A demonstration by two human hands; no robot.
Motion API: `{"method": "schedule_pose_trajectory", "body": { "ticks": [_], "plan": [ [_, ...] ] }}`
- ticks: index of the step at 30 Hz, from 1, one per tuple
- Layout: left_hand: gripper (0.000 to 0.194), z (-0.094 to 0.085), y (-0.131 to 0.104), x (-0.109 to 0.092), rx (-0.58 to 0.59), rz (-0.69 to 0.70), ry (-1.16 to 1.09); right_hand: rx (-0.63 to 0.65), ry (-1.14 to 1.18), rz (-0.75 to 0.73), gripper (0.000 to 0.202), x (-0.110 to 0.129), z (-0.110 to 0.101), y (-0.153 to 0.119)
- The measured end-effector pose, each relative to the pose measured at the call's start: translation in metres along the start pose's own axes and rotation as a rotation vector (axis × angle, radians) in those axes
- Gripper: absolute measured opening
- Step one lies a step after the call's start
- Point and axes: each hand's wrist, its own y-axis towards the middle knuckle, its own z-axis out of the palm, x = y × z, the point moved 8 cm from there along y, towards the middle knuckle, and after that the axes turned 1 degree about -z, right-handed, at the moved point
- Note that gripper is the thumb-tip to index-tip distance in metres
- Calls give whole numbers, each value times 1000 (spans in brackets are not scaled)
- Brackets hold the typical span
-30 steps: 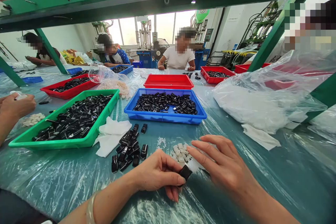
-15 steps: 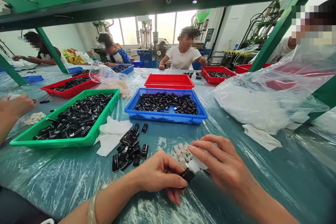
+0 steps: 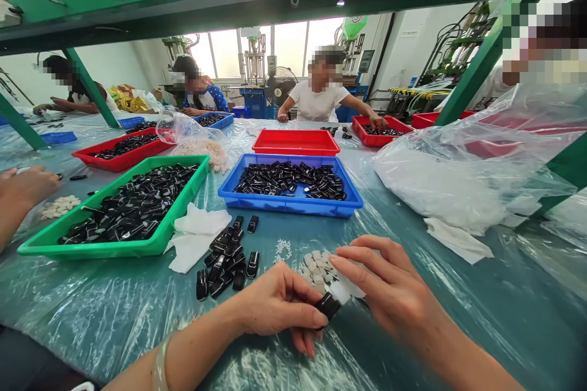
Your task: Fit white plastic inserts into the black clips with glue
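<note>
A small black rectangular piece point(image 3: 328, 306) with a glossy face is pinched between the thumb and fingers of my left hand point(image 3: 279, 305). Facing it, my right hand point(image 3: 389, 287) curves its fingers around a smooth white piece point(image 3: 346, 288) that reaches to the black piece; its thumb is hidden, and the white piece's kind is unclear. Just behind my fingertips lies a heap of off-white small blocks point(image 3: 316, 266). Tiny white bits point(image 3: 283, 249) are scattered beside the heap. Left of these, a loose pile of black pieces point(image 3: 225, 259) rests on the plastic-covered table.
A blue tray point(image 3: 288, 203) and a green tray point(image 3: 110, 248) hold many black pieces. White cloth point(image 3: 195, 235) lies between them. A red tray point(image 3: 296, 143) stands behind. At right is a clear bag point(image 3: 440, 177) of white material. Co-workers sit around the table; a green shelf beam point(image 3: 183, 6) crosses overhead.
The white piece by my right hand has shifted slightly; both my hands stay almost in place. Across the table, a co-worker's hand has reached into a red tray.
</note>
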Motion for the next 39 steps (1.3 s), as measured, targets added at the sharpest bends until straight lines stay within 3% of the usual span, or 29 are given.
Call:
{"method": "schedule_pose_trajectory", "body": {
  "ticks": [7,14,20,24,32,39],
  "plan": [
    [25,-1,0,-1,-1,9,-27,24,20,9,36,-5,6,-5],
    [25,-1,-1,-4,-18,16,-32,-14,-59,-19,37,-1,-4,5],
    [24,-5,1,-8,-86,50,-32,-32,-32,54,44,-10,-3,4],
    [25,-15,0,-16,-216,128,-37,-55,37,221,33,-29,1,-3],
    [25,-41,-8,-26,-439,234,-114,34,292,921,30,-97,31,-44],
    [27,-53,-18,-38,-513,286,-183,6,338,1052,33,-121,45,-62]
  ]
}}
